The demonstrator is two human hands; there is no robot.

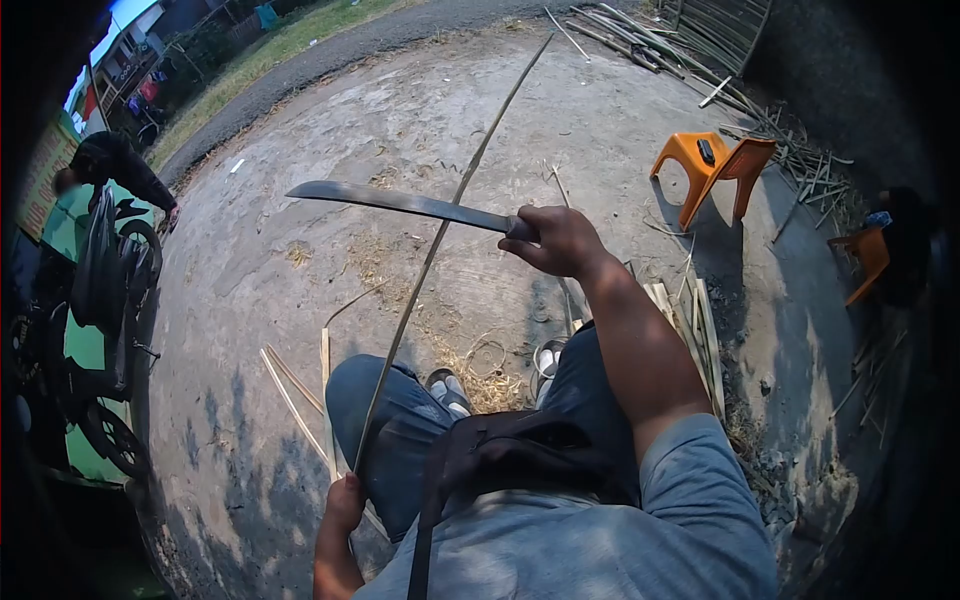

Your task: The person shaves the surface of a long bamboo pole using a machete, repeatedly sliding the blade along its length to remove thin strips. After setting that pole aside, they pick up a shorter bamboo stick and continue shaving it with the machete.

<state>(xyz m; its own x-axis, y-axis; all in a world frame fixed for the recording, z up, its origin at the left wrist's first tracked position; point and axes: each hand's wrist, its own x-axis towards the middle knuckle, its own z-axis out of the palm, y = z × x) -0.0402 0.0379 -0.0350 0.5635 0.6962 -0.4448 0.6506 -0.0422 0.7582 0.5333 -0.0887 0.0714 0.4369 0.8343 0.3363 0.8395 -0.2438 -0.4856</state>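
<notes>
1 machete (pixel 400 203): long, dark steel blade, slightly curved; gripped at the handle in the right hand (pixel 560 240), raised about level, tip pointing left.
1 bamboo strip (pixel 420 285): thin, pale, very long; near end in the left hand (pixel 343 505), running away forward, crossing the blade.

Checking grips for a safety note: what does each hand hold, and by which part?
Right hand grips the long knife by its handle. Left hand holds the thin bamboo strip near its lower end.
</notes>
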